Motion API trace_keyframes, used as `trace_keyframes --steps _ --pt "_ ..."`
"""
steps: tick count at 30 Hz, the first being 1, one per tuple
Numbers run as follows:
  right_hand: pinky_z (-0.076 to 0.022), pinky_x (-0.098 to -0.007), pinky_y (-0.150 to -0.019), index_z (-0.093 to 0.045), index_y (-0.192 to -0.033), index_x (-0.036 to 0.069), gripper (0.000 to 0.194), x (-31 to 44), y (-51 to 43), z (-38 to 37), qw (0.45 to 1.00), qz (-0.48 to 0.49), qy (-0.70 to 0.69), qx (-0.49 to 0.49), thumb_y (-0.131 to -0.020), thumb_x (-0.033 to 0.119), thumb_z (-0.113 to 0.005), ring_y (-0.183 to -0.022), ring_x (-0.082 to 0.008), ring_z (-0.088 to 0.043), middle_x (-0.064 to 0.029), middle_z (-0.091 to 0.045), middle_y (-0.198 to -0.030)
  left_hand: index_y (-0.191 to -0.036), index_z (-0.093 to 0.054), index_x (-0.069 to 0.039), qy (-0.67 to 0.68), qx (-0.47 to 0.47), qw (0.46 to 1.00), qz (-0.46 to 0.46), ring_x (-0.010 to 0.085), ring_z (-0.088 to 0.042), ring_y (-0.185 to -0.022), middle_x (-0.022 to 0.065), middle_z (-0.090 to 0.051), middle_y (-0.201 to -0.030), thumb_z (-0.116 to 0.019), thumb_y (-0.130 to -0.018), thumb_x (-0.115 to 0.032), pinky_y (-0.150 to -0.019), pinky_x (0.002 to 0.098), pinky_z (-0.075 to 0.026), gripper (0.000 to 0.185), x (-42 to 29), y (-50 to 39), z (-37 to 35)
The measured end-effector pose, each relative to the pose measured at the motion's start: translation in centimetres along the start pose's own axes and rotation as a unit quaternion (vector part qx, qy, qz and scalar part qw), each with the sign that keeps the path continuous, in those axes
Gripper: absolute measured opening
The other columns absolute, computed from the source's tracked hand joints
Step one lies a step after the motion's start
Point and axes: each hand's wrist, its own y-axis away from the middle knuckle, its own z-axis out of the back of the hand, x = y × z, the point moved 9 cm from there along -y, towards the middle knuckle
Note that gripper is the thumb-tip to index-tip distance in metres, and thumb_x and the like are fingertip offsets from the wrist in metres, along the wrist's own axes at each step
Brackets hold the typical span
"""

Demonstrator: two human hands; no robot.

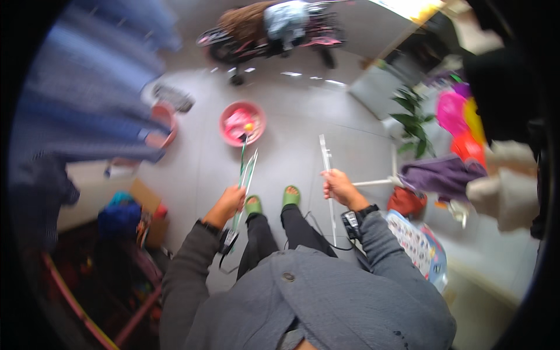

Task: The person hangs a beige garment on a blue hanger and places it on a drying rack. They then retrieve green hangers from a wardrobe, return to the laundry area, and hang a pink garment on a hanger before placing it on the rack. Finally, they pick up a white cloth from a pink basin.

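Observation:
My left hand [230, 202] is closed around a bunch of thin green and white clothes hangers [247, 173], blurred by motion. Their far ends point towards a pink basin [225, 136] on the floor, and one green end overlaps its near rim. Pink items and a small yellow-orange thing lie in the basin. In my right hand [337, 186] is a slim white rod [324, 151], held lengthwise with its far end over the floor. Whether the rod is part of a hanger cannot be told. Both wrists wear dark straps with small black devices.
Blue garments [100, 78] hang at the left above a second pink tub [170, 124]. A bicycle [267, 41] stands at the far side. On the right are a leafy plant [411, 118], a purple cloth [442, 175] and a white frame bar [372, 182]. A cardboard box [156, 229] stands lower left.

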Motion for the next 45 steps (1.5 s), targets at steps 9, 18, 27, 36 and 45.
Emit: trace_keyframes --steps 9,18,27,36,45 --pt "-0.0380 -0.0245 -0.039 -0.044 -0.105 0.003 0.021 3.1 7.4 -3.8 0.982 0.120 -0.139 -0.055 -0.086 0.008 -0.046 -0.046 -0.0106 -0.043 -0.0034 -0.047 -0.064 -0.086 -0.055 -0.003 -0.109 0.200 0.974 0.006 0.0117 -0.045 -0.045 0.0022 -0.047 -0.055 -0.048 -0.088 -0.018 -0.042 0.0238 -0.035 0.017 -4.2 2.1 -10.8" --pt "-0.0244 -0.0191 -0.030 -0.044 -0.088 0.010 0.007 7.1 14.4 -7.1 0.906 0.324 -0.265 -0.066 -0.087 0.015 -0.049 -0.041 -0.0069 -0.033 -0.0012 -0.039 -0.057 -0.094 -0.051 -0.006 0.065 0.213 0.969 -0.105 0.0135 -0.050 -0.052 0.0035 -0.051 -0.063 -0.049 -0.089 -0.021 -0.048 0.0248 -0.042 0.016 -12.3 3.4 -16.2" --pt "-0.0385 -0.0168 -0.045 -0.040 -0.090 0.007 0.026 3.0 13.6 -13.9 0.928 0.333 -0.154 -0.062 -0.082 0.021 -0.061 -0.066 -0.0060 -0.051 -0.0121 -0.057 -0.090 -0.090 -0.046 -0.007 0.184 0.181 0.957 -0.133 0.0117 -0.044 -0.047 0.0023 -0.046 -0.060 -0.044 -0.090 -0.018 -0.043 0.0248 -0.038 0.011 -16.2 1.6 -18.7" --pt "-0.0343 -0.0182 -0.045 -0.051 -0.100 0.000 0.020 5.5 12.5 -12.6 0.868 0.368 0.093 -0.320 -0.088 0.016 -0.051 -0.047 -0.0046 -0.043 0.0020 -0.047 -0.057 -0.104 -0.045 -0.003 0.072 0.198 0.965 -0.159 0.0139 -0.048 -0.059 0.0069 -0.049 -0.074 -0.050 -0.086 -0.017 -0.049 0.0259 -0.039 0.023 -18.3 0.0 -21.1" --pt "-0.0190 -0.0194 -0.036 -0.052 -0.092 0.001 0.022 19.1 2.3 -3.9 0.842 0.431 -0.125 -0.299 -0.091 0.021 -0.043 -0.040 -0.0033 -0.028 0.0048 -0.035 -0.051 -0.122 -0.039 0.001 -0.094 0.081 0.951 -0.283 0.0161 -0.058 -0.080 0.0113 -0.057 -0.092 -0.055 -0.084 -0.016 -0.064 0.0260 -0.046 0.045 -23.6 -3.2 -13.3"
